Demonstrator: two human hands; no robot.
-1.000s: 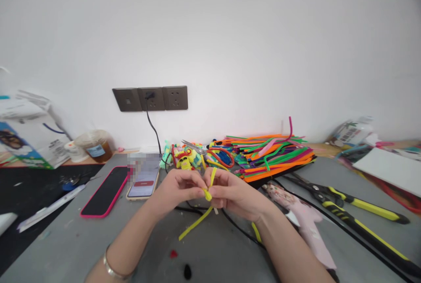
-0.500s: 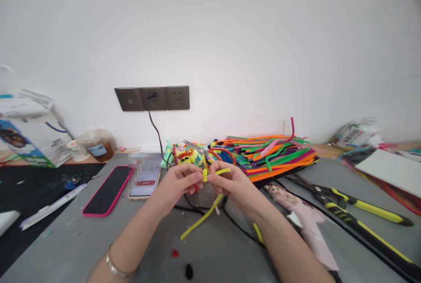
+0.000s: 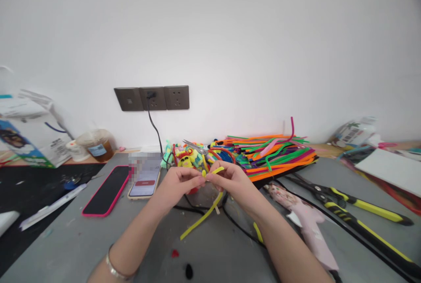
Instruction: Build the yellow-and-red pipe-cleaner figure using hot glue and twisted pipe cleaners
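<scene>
A yellow pipe cleaner (image 3: 217,170) is pinched between both hands above the middle of the table; a small bent loop of it shows between the fingertips. My left hand (image 3: 184,184) grips the loop end with thumb and forefinger. My right hand (image 3: 228,180) is closed on the same piece, whose free end sticks out over the forefinger. Under the hands lies a longer yellow pipe cleaner (image 3: 201,220) on the table. Behind them sit a heap of small colourful fuzzy pieces (image 3: 186,156) and scissors (image 3: 194,146).
Bundled colourful pipe cleaners (image 3: 279,155) lie at the back right. A pink glue gun (image 3: 307,226) and long-handled pliers (image 3: 348,213) are at the right, with black cables (image 3: 243,229) nearby. Two phones, one pink-rimmed (image 3: 107,191), and a drink cup (image 3: 98,146) are at the left.
The fingertips of both hands have drawn closer together. The yellow loop between them shows less, and the free end has shifted slightly left.
</scene>
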